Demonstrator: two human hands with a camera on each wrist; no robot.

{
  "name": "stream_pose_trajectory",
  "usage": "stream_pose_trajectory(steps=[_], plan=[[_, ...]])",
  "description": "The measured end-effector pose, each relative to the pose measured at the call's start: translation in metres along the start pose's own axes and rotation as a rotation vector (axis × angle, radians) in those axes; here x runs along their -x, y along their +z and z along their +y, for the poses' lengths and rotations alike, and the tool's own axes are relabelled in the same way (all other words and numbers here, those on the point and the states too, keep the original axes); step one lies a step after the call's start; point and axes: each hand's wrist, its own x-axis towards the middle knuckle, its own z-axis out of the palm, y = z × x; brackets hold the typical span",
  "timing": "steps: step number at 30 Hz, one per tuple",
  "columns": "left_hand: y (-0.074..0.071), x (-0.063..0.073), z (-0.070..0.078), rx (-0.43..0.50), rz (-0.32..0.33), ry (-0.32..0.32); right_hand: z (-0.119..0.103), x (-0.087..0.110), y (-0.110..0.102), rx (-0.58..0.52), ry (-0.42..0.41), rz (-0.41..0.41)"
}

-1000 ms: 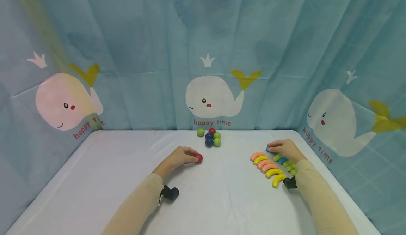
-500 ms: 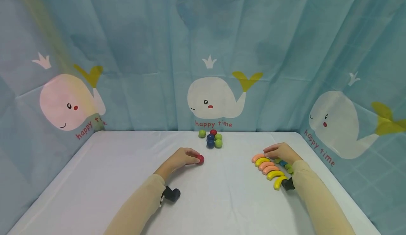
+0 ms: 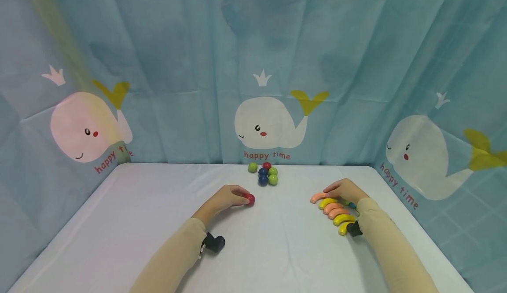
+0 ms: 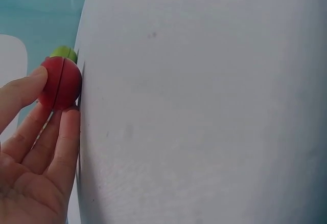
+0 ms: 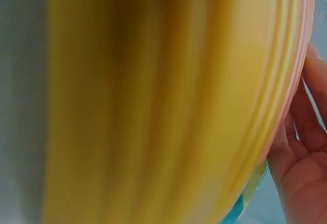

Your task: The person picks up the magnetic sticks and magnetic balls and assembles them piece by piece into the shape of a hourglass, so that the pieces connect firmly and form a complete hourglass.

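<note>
My left hand (image 3: 228, 197) pinches a red ball (image 3: 250, 199) near the table's middle. The left wrist view shows a dark seam round this red ball (image 4: 62, 83), with the thumb on one side and fingertips below. On the right, my right hand (image 3: 344, 190) has its fingertips on the right end of a pink toy banana (image 3: 318, 197), the farthest of a slanting row. Several yellow toy bananas (image 3: 343, 219) and pink ones lie nearer. Small green and blue pieces (image 3: 351, 205) are mostly hidden under the right hand and sleeve. Yellow bananas (image 5: 179, 101) fill the right wrist view.
At the table's far edge sits a cluster of balls: a red ball (image 3: 267, 166), green balls (image 3: 273, 179) and dark blue balls (image 3: 263, 180). A white cloth (image 3: 277, 249) covers the table. Blue curtains (image 3: 178, 86) printed with whales stand round its back and sides.
My right hand has moved left from a blue piece to the farthest pink banana, which has slid slightly left, away from the row. The left hand keeps its place on the red ball.
</note>
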Motion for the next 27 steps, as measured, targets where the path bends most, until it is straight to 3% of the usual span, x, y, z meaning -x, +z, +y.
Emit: stream_pose_trajectory(steps=[5, 12, 18, 23, 27], plan=[[0.001, 0.0, 0.0, 0.013, 0.007, 0.007, -0.004, -0.003, 0.001, 0.009, 0.027, 0.019], [-0.005, 0.008, -0.001, -0.076, 0.045, -0.014, -0.034, -0.001, 0.012, 0.06, 0.005, 0.058], [-0.016, 0.024, -0.005, -0.115, 0.061, -0.041, -0.063, 0.0, 0.042, -0.044, -0.012, 0.079], [-0.02, 0.037, -0.007, -0.071, 0.045, -0.033, -0.083, 0.004, 0.072, -0.158, 0.004, 0.082], [-0.021, 0.048, -0.01, -0.05, 0.066, -0.01, -0.094, 0.006, 0.091, -0.184, 0.008, 0.093]])
